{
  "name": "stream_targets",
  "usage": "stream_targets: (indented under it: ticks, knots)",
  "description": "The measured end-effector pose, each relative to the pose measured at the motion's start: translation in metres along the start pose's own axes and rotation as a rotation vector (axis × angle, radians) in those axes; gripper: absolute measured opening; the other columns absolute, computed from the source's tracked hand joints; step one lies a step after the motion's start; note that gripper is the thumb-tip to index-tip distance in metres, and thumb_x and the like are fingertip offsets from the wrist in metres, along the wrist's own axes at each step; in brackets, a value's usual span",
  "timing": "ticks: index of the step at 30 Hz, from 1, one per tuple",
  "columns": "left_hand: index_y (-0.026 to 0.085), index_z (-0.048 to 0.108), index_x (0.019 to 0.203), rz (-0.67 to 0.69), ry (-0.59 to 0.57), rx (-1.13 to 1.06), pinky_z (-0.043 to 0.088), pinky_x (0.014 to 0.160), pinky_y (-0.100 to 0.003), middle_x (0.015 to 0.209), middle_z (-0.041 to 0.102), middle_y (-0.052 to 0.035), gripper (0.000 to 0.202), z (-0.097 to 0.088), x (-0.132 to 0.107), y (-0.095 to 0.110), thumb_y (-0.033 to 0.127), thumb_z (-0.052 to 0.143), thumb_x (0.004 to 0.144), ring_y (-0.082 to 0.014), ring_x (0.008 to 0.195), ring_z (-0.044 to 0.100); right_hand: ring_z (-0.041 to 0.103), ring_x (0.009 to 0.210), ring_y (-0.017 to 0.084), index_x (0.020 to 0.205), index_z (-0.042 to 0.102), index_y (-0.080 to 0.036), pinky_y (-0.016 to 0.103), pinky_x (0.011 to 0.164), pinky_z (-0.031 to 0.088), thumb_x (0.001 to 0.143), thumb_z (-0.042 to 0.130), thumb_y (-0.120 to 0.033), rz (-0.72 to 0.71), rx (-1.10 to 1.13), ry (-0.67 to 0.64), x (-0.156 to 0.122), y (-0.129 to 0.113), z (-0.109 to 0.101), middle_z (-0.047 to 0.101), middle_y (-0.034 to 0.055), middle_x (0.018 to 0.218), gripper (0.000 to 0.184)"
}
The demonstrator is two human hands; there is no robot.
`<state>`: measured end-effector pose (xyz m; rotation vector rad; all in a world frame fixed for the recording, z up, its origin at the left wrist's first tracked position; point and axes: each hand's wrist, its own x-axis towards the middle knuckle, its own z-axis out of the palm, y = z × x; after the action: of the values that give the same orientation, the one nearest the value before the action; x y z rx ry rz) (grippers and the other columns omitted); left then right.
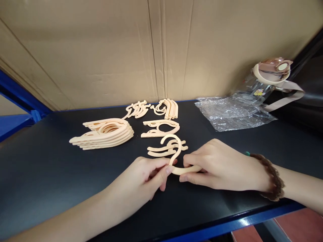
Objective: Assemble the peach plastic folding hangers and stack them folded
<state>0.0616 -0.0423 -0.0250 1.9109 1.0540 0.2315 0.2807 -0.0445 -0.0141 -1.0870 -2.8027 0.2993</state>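
Note:
My left hand (147, 176) and my right hand (218, 164) meet near the front of a black table (50, 174). Both pinch one peach plastic hanger piece (185, 170), whose curved hook (174, 143) rises behind my fingers. The left fingers grip its left end and the right fingers curl over its right part. A brown scrunchie (274, 178) sits on my right wrist. Just behind the hook lie two loose peach hanger parts (165, 149).
A stack of folded peach hangers (106, 133) lies at centre left. More hanger parts lie behind it (137, 110), (168, 108), (160, 127). Clear plastic bags (232, 112) and a bottle with a pink lid (271, 75) are at the back right. A cardboard wall (151, 47) stands behind.

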Motion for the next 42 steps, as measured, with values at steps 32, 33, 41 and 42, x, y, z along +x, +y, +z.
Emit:
stream_targets:
  ticks: [32,33,41,42]
  knots:
    - [0.018,0.032,0.061,0.416,0.243,0.496,0.017,0.041,-0.019,0.05,0.031,0.0079,0.038,0.0,-0.001,-0.009,0.032,0.049,0.092,-0.0048,0.041,0.025,0.054,0.08,0.018,0.093,0.059,-0.013,0.028,0.066,0.044,0.088,0.052,-0.053,-0.042,-0.172,0.448,0.0,0.001,0.002,0.059,0.0069,0.089,0.041]
    - [0.018,0.033,0.061,0.434,0.257,0.499,0.017,0.041,-0.019,0.051,0.032,0.0081,0.037,0.001,-0.001,-0.01,0.031,0.049,0.092,-0.0047,0.041,0.025,0.053,0.075,0.016,0.095,0.059,-0.014,0.027,0.064,0.042,0.09,0.051,-0.051,-0.06,-0.167,0.436,0.0,0.001,0.002,0.059,0.0049,0.084,0.039]
    - [0.019,0.053,0.073,0.489,0.322,0.487,0.027,0.045,-0.019,0.057,0.049,0.0073,0.023,0.003,-0.002,-0.013,0.034,0.057,0.09,-0.006,0.046,0.041,0.05,0.071,0.014,0.093,0.059,-0.018,0.026,0.067,0.037,0.101,0.03,-0.033,-0.115,0.039,0.23,0.0,0.001,0.003,0.059,0.0024,0.081,0.033]
    - [0.02,0.057,0.082,0.485,0.328,0.47,0.031,0.047,-0.018,0.06,0.052,0.0067,0.017,0.004,-0.003,-0.013,0.035,0.058,0.089,-0.0068,0.048,0.044,0.049,0.071,0.014,0.091,0.058,-0.017,0.026,0.067,0.037,0.101,0.028,-0.034,-0.092,0.054,0.241,0.001,0.003,0.003,0.058,0.0026,0.08,0.036]
